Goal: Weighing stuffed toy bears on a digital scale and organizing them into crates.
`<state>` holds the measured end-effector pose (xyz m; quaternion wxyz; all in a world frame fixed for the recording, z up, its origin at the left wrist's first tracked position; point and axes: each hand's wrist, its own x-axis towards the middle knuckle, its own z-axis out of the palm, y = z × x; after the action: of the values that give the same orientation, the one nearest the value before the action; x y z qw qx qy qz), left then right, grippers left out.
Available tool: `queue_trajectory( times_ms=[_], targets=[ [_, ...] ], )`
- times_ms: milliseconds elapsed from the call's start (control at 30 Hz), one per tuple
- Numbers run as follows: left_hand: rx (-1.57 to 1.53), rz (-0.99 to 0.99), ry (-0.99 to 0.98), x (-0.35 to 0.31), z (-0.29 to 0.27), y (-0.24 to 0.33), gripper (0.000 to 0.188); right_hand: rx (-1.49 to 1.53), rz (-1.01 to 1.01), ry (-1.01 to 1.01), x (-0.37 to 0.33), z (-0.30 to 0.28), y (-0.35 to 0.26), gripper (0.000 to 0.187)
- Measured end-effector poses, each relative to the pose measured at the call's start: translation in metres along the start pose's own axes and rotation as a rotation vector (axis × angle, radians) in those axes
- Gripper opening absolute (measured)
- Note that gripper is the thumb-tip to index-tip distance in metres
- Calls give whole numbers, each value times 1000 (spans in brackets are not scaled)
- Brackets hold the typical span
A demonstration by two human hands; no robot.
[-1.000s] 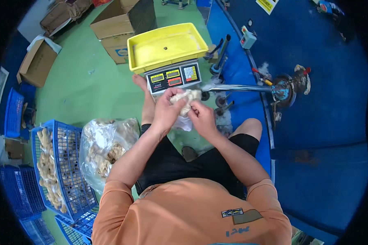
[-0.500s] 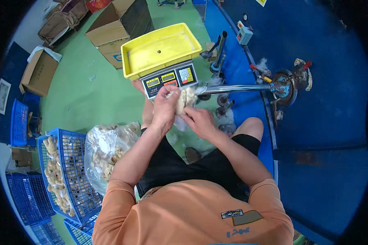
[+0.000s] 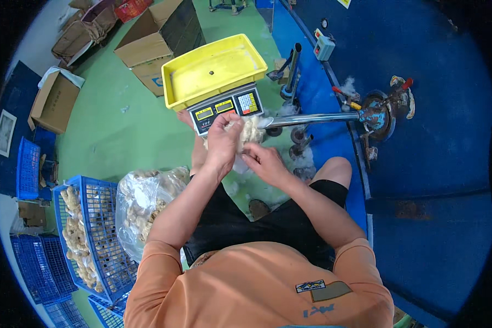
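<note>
A cream-coloured fluffy plush piece sits at the open tip of a shiny metal tube that comes in from the right. My left hand is closed on the plush from the left, thumb and fingers pinching it. Below the tip, my right hand has its bent fingers closed on the plush's lower edge. Something whitish hangs between the hands; I cannot make out what. Just beyond them stands a digital scale carrying a yellow tray with a small dark spot in its middle.
At left, a blue crate of plush pieces stands beside a clear bag of more. Cardboard boxes lie beyond. On the right rises a blue machine wall with a control box. White fluff litters the floor there.
Both hands stay at the tube tip with the plush. The right fingers have shifted slightly, and the whole view has moved a little.
</note>
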<state>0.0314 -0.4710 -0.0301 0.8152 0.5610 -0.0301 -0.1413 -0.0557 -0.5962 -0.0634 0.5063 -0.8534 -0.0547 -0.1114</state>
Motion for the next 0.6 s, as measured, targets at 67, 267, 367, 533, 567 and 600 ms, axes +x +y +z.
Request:
queue_trajectory(
  times_ms=[67,267,367,533,567,600],
  targets=[
    [-12,-2,-8,-1,2,2,11,17,49,-11,1,1,-2,25],
    [120,60,-18,-5,11,6,8,-598,101,-124,7,1,-3,20],
    [236,126,-11,-6,15,6,7,-657,3,-78,5,-3,8,19],
    [281,190,14,47,16,18,12,-467,-143,318,9,-12,0,20],
    [444,226,-70,46,37,30,17,-475,-136,324,7,-17,2,20],
    [604,262,-155,44,62,41,21,-421,-67,359,6,-23,5,19]
  ],
)
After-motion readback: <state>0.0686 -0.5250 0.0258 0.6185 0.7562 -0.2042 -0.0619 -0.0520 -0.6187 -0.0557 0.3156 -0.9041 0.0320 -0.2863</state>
